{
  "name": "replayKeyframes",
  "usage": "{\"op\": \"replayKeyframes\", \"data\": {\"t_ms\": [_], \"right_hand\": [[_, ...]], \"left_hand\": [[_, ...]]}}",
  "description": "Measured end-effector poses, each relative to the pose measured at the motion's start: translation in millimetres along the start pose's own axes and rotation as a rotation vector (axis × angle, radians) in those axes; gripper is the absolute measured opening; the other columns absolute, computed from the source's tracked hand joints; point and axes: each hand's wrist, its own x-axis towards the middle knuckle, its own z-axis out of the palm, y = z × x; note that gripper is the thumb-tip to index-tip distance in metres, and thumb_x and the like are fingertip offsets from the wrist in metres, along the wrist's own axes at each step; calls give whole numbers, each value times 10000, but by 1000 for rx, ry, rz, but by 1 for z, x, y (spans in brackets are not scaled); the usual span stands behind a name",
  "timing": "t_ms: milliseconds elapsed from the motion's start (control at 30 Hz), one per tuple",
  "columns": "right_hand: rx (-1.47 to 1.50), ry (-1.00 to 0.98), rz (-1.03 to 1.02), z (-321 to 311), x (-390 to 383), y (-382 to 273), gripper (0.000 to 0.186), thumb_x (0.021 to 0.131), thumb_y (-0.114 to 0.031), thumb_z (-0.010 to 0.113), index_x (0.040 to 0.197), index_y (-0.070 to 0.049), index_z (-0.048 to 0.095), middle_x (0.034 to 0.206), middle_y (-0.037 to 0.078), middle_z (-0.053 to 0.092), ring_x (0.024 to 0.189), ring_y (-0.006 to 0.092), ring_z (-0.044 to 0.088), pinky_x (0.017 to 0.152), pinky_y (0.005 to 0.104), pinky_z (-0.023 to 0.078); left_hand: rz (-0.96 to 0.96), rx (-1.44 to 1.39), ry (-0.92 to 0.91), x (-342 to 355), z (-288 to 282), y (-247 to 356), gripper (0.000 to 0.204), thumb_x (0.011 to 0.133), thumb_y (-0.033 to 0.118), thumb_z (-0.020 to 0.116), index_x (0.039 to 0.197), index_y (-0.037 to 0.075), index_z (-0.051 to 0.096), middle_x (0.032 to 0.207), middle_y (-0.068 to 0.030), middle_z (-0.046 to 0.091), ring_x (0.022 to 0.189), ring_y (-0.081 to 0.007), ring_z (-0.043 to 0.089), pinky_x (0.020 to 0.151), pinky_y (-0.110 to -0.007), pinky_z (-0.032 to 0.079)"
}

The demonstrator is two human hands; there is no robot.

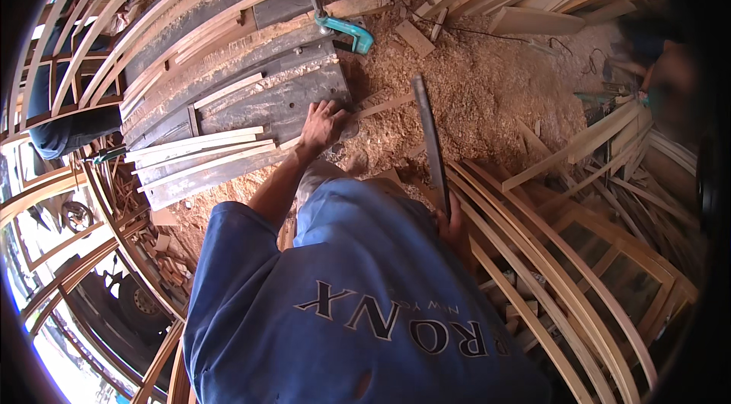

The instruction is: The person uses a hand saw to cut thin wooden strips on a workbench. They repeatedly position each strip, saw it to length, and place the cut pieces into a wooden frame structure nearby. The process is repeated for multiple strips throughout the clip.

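Observation:
My left hand (325, 127) is at the right end of a dark workbench (301, 88), its fingers curled down by the edge. What lies under those fingers, if anything, is hidden. Low by my right side, my right hand (455, 223) is closed round the lower end of a long, dark, flat bar (432, 137). The bar points up and away from me, over the shavings. Several thin wood strips (205, 146) lie on the bench left of my left hand.
A teal clamp (346, 29) grips the bench's far part. Curved wooden frames (145, 12) rise at the left, where another person (57, 134) partly shows. Long boards (563, 274) lean at my right. Wood shavings (487, 84) cover the floor; a second person (670, 69) is at the far right.

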Motion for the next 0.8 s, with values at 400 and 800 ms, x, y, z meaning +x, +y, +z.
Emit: {"op": "replayKeyframes", "data": {"t_ms": [400,800], "right_hand": [[-251,-282,-120,24,28,-120,613,1015,-210,431,1573,-190,179,1495,205,415,1331,412,441,1019,445,440],[-538,-258,-92,38,30,-160,635,986,-120,448,1567,-180,199,1278,295,561,1132,439,591,891,488,494]], "left_hand": [[70,-10,120,28,9,3,245,780,273,644,982,137,619,960,-32,607,981,-213,580,892,-403,379],[-66,-69,45,37,8,5,245,776,322,602,921,131,654,906,-37,648,949,-219,613,939,-416,384]]}}
